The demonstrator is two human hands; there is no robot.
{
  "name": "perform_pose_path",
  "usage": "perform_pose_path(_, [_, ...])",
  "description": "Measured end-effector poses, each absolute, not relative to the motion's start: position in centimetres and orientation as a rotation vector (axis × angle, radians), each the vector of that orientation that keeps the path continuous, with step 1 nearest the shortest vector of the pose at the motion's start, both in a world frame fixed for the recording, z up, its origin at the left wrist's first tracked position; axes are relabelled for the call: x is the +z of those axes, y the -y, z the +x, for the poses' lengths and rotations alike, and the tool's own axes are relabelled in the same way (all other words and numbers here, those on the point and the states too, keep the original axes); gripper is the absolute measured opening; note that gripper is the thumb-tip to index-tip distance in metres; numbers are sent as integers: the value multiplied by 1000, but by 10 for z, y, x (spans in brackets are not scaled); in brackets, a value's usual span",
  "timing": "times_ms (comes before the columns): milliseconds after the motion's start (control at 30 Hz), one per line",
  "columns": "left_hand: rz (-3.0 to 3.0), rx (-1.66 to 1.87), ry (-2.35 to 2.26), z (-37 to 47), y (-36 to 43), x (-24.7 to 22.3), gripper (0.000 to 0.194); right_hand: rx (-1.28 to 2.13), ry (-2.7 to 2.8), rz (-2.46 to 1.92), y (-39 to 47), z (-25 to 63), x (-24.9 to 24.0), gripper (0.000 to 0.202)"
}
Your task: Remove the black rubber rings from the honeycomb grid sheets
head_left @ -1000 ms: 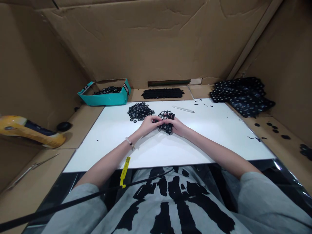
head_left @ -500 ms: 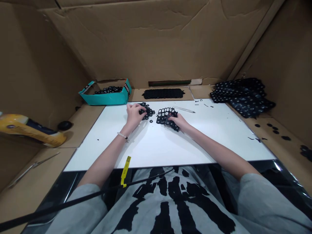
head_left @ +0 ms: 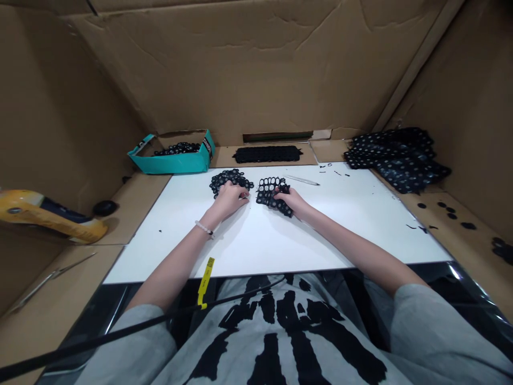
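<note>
My right hand [head_left: 292,201] grips the folded right side of a black perforated sheet [head_left: 264,199]. Open holes show along the sheet's far part, and pale-centred round pieces fill its nearer rows. My left hand [head_left: 233,198] is closed in a pinch just left of the sheet, on a small black disc [head_left: 242,196] mostly hidden by the fingertips. Behind that hand lies a pile of small black discs [head_left: 231,178] with pale centres, partly covered by the fingers.
A teal box [head_left: 176,163] holding black pieces stands back left. Behind the white board [head_left: 248,240] lies a black strip [head_left: 267,154]. A clear pen [head_left: 302,180] rests near the sheet. Dotted black sheets [head_left: 396,158] are heaped right; a yellow bottle [head_left: 52,216] and tweezers [head_left: 60,271] are left.
My left hand has moved from the pile toward me and slightly right, closing where a loose disc lay. More of the pile shows. My right hand stays on the sheet.
</note>
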State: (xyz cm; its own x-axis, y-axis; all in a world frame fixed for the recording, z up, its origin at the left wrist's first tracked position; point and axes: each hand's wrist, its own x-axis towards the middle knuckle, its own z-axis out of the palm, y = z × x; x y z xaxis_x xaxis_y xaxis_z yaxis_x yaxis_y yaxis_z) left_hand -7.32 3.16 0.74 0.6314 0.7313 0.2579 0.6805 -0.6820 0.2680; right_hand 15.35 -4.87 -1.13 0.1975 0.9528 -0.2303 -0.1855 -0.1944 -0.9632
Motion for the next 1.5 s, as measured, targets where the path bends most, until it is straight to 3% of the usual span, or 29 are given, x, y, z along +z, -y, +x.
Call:
perform_pose_path(133, [2666, 548, -1171, -74, -33, 14, 17, 1278, 809, -1341, 49, 154, -11, 32])
perform_pose_path(367, [2557, 1060, -1419, -87, -44, 32, 19, 1251, 892, -1309, 47, 157, -17, 35])
perform_pose_path(567, [2532, 815, -1074, -59, -14, 26, 25, 1223, 948, -1285, 51, 152, -16, 34])
perform_pose_path(800, [2041, 697, -968, -38, 5, 12, 25, 1296, 959, -1235, 58, 144, -9, 37])
perform_pose_path(933, [2058, 852, -1077, -38, 10, 17, 30, 1226, 1015, -1247, 62, 141, -3, 30])
perform_pose_path(1133, [2139, 907, -1059, -31, 23, 19, 21, 1190, 1062, -1237, 65, 139, -1, 31])
perform_pose_path(1267, [1941, 871, -1028, -40, 1, 14, 21, 1195, 1025, -1260, 57, 143, -11, 30])
perform_pose_path(1400, [1745, 1225, -1280, -62, -35, 18, 20, 1201, 878, -1338, 48, 150, -20, 35])
perform_pose_path(1500, [1821, 1203, -1216, -64, -37, 23, 21, 1190, 891, -1378, 47, 151, -20, 35])
